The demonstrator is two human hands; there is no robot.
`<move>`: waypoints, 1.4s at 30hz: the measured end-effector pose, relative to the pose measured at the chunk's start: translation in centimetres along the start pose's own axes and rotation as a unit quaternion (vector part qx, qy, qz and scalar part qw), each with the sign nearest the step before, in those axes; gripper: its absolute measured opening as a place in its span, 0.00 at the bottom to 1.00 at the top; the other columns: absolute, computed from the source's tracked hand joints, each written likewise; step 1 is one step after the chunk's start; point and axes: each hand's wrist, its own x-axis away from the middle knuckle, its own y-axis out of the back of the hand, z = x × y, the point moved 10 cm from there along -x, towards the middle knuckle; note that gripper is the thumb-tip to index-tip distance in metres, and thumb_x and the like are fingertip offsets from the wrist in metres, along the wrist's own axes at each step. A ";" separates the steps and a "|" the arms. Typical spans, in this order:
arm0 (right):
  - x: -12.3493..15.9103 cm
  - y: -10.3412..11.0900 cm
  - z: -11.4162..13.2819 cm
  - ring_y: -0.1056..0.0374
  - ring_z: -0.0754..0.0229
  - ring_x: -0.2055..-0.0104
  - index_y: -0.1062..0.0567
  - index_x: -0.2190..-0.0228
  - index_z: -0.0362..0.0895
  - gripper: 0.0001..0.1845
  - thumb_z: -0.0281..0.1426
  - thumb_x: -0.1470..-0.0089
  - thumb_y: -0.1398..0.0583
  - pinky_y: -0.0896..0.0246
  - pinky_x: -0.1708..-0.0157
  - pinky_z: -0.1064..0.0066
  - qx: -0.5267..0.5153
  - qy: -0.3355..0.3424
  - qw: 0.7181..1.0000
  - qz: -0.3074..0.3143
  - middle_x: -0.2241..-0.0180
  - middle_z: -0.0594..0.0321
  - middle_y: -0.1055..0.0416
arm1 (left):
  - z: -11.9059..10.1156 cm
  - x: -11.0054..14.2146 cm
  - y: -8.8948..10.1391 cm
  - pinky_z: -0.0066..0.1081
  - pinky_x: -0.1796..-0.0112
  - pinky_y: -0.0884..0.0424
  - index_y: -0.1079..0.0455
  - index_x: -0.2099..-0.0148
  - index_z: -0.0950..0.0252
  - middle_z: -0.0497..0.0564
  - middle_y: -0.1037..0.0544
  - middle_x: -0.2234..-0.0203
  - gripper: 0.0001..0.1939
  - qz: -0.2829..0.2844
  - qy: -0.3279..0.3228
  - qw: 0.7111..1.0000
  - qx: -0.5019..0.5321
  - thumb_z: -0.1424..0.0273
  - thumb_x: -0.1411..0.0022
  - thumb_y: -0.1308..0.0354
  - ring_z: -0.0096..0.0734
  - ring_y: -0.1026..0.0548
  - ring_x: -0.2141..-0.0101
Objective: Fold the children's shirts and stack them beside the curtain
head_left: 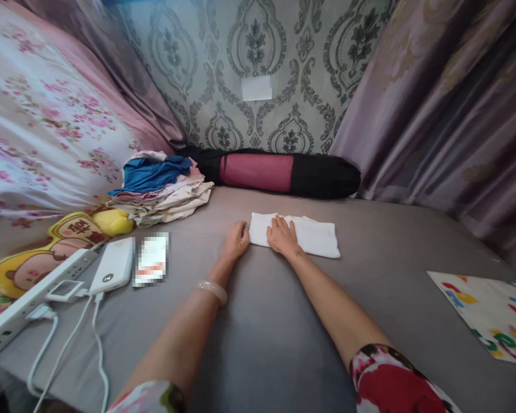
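A folded white cloth (316, 236) lies flat on the grey bed sheet in front of me, longer from side to side than it is deep. My right hand (282, 235) rests palm down on its left half, fingers spread and stretched out. At the cloth's left edge, my left hand (236, 240) is closed, with thumb and curled fingers at the edge. Its fingertips are partly hidden. A pale bangle (212, 291) circles my left forearm.
Folded clothes (159, 186) are piled at the back left, beside a long black-and-pink roll (258, 172) along the wall. A power strip (38, 298), power bank (114, 264) and cables lie left. A patterned sheet (490, 315) lies right.
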 end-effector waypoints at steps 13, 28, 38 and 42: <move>-1.3 -0.6 3.5 0.54 0.51 0.35 0.41 0.41 0.35 0.27 0.34 0.37 0.57 0.66 0.38 0.55 -0.016 0.043 0.999 0.004 0.37 0.48 0.47 | 0.3 -0.2 0.0 0.37 0.49 0.33 0.32 0.53 0.66 0.56 0.24 0.58 0.14 0.015 0.015 1.000 0.006 0.76 0.38 0.55 0.35 0.28 0.54; -1.9 -0.4 4.4 0.53 0.50 0.36 0.39 0.42 0.35 0.26 0.33 0.37 0.57 0.66 0.38 0.53 -0.027 0.049 0.998 -0.007 0.38 0.47 0.44 | 1.1 -0.3 0.0 0.37 0.48 0.34 0.31 0.53 0.68 0.58 0.24 0.55 0.17 0.013 0.052 0.998 0.043 0.79 0.39 0.56 0.35 0.29 0.52; -2.3 -1.8 6.6 0.55 0.52 0.35 0.42 0.40 0.33 0.28 0.34 0.37 0.56 0.64 0.38 0.56 -0.051 0.092 0.994 -0.018 0.37 0.49 0.47 | 1.3 -0.3 0.0 0.37 0.45 0.37 0.33 0.49 0.70 0.59 0.26 0.52 0.19 0.024 0.070 0.996 0.053 0.78 0.39 0.58 0.35 0.30 0.49; -2.4 -1.8 6.6 0.55 0.52 0.35 0.42 0.40 0.34 0.28 0.34 0.37 0.57 0.64 0.38 0.56 -0.049 0.093 0.994 -0.014 0.36 0.50 0.47 | 1.3 -0.4 -0.3 0.38 0.46 0.36 0.33 0.49 0.69 0.59 0.25 0.53 0.18 0.029 0.066 0.996 0.044 0.77 0.38 0.58 0.35 0.30 0.49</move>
